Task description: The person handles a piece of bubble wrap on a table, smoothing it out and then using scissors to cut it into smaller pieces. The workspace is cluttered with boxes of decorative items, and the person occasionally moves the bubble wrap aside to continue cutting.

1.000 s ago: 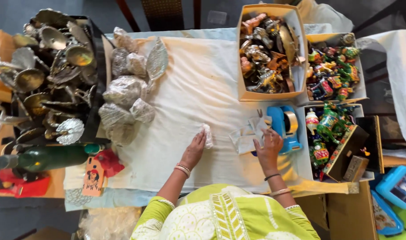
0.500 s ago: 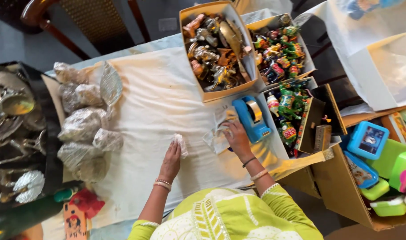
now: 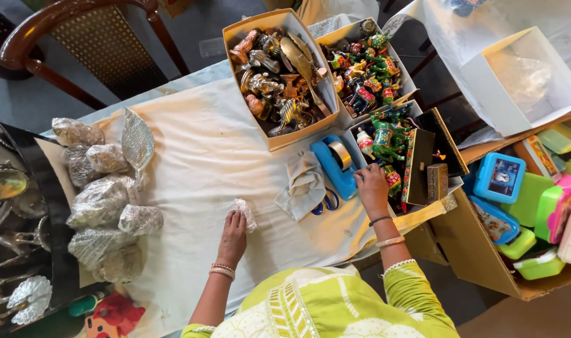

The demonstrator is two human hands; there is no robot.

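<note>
Covering most of the view, white cloth (image 3: 191, 156) spread over table. Far edge: open cardboard box of brass figurines (image 3: 279, 75), with a box of painted figurines (image 3: 367, 66) just right of it and a second such box (image 3: 385, 141) nearer the person. Left side of cloth: cluster of plastic-wrapped bundles (image 3: 101, 200), touching one another, beside a dark tray of metalware (image 3: 10, 213). Right of table, off it: carton of coloured lunch boxes (image 3: 529, 200).

Mid-cloth: blue tape dispenser (image 3: 335, 164), crumpled white cloth scrap (image 3: 305, 184) just left of it, blue-handled scissors (image 3: 323, 201) partly under the scrap.

Left hand (image 3: 233, 238) palm down on cloth, fingers curled narrowly, fingertips on a small wrapped item (image 3: 244, 213) that lies on the cloth; whether gripped or only touched, cannot tell. Right hand (image 3: 372, 188) at the near box's edge just beside the dispenser, fingers bent toward the figurines; what they pinch, if anything, cannot tell.
</note>
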